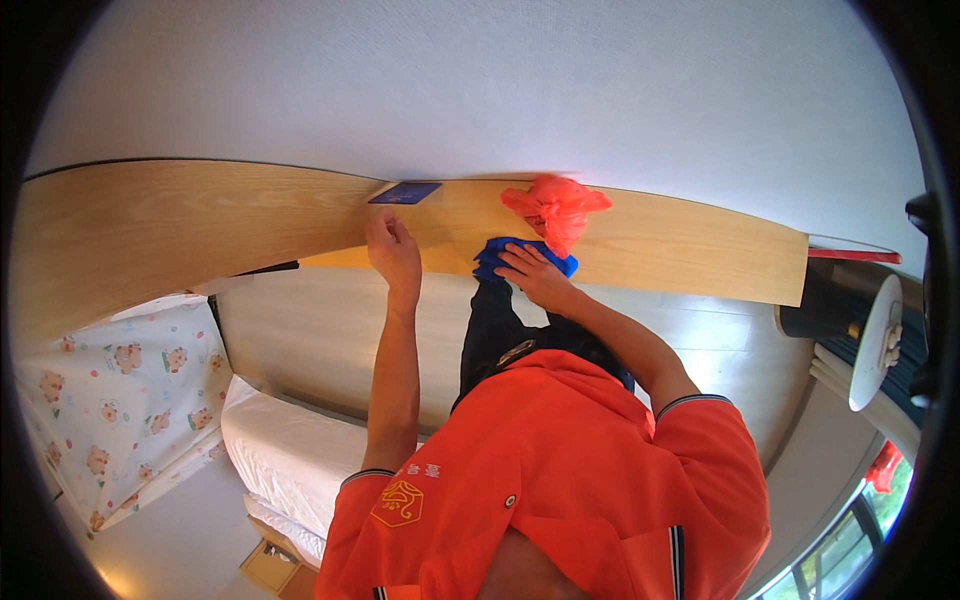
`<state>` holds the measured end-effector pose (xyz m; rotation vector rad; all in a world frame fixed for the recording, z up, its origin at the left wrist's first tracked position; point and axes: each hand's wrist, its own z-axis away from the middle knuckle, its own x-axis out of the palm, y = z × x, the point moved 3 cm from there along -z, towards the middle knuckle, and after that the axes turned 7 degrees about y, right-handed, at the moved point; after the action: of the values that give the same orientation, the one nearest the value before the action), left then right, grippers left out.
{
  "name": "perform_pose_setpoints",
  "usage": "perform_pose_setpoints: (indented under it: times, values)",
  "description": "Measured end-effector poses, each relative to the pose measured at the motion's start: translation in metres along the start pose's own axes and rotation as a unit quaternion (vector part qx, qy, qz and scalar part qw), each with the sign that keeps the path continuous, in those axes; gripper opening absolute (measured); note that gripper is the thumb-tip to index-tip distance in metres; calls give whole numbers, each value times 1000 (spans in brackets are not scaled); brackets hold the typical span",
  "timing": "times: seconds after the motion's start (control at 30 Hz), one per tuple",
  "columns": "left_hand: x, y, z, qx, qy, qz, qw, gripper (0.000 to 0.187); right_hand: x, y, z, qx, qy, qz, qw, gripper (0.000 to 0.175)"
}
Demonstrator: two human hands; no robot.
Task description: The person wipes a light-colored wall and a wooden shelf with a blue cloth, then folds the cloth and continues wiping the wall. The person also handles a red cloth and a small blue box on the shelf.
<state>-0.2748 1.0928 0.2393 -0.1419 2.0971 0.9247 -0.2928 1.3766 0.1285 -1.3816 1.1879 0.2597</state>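
My right hand (536, 276) lies spread over a folded blue cloth (489, 262) at the front edge of a long wooden top (675, 236). Just beyond the cloth sits a crumpled red plastic bag (556, 210); its contents cannot be made out. My left hand (394, 255) hovers at or over the wood, fingers bent inward and no object visible in it. Close ahead of those fingers, a dark blue card or booklet (405, 193) rests by the wall.
A pale wall (480, 90) rises behind the wooden top. To the right stand a dark chair-like object (814, 300) and a round white disc (876, 341), near a window (840, 547). A white-covered bed (292, 442) and bear-patterned fabric (142, 405) are at left.
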Motion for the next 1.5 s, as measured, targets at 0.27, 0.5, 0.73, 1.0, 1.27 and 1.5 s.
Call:
perform_pose_setpoints:
  times: [0.27, 0.5, 0.73, 1.0, 1.27, 1.5]
  values:
    - [-10, 2, -27, 172, -78, -41, 981, 39, 18, -4, -49, 41, 67, -3, 997, 46]
    - [-11, -14, -37, 76, -98, 39, 991, 25, 22, -8, -54, 56, 69, 9, 996, 45]
    - [-23, -12, -40, 68, -118, -13, 991, 19, 20, -3, -41, 53, 43, 2, 998, 43]
    - [-4, 4, -60, 159, -210, -9, 965, 25, 27, -3, -50, 69, 83, 18, 994, 45]
    - [13, 17, -90, 226, -205, 11, 952, 37, 17, -2, -43, 44, 65, 13, 997, 43]
    - [22, 76, -15, 268, -106, 60, 956, 30, -18, 7, 6, -5, 12, 8, 1000, 45]
